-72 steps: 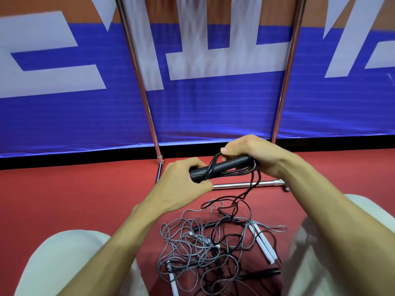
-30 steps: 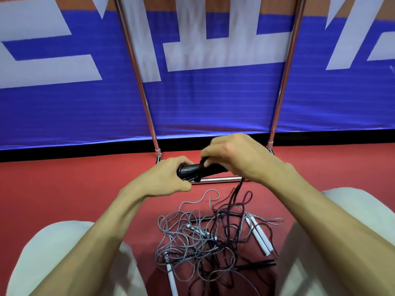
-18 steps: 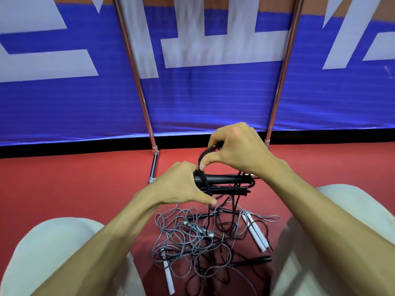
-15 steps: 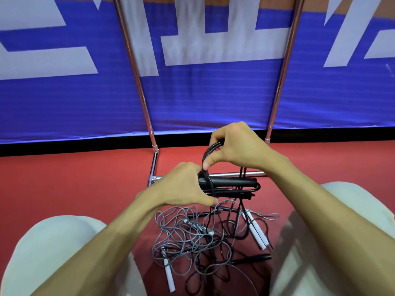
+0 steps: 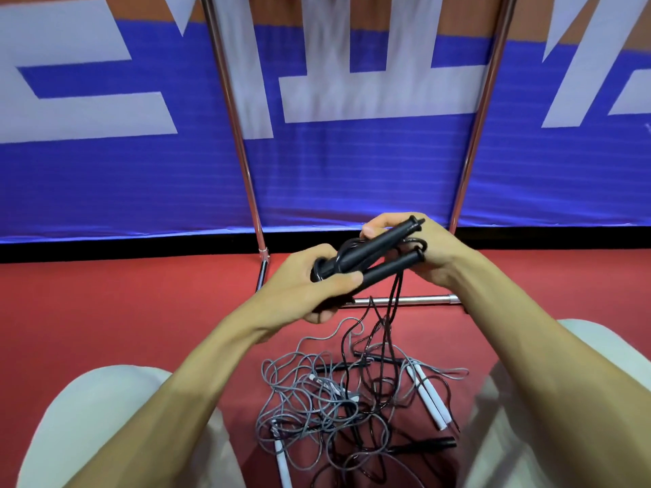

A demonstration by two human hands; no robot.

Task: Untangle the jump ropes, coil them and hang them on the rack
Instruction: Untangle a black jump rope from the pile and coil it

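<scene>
Black handles (image 5: 386, 268) lie parallel, slanting up-right | left hand (image 5: 310, 287) fingers clamped on low ends | right hand (image 5: 428, 256) fingers curled round high ends | cord (image 5: 395, 304) hangs to tangle (image 5: 327, 396)

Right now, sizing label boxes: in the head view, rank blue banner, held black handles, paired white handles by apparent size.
blue banner
black handles
white handles
Last two unsure: black pair is nearer the camera.

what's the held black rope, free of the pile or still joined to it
Not free: its black cord hangs from the two black handles down into the tangled pile on the floor.
</scene>
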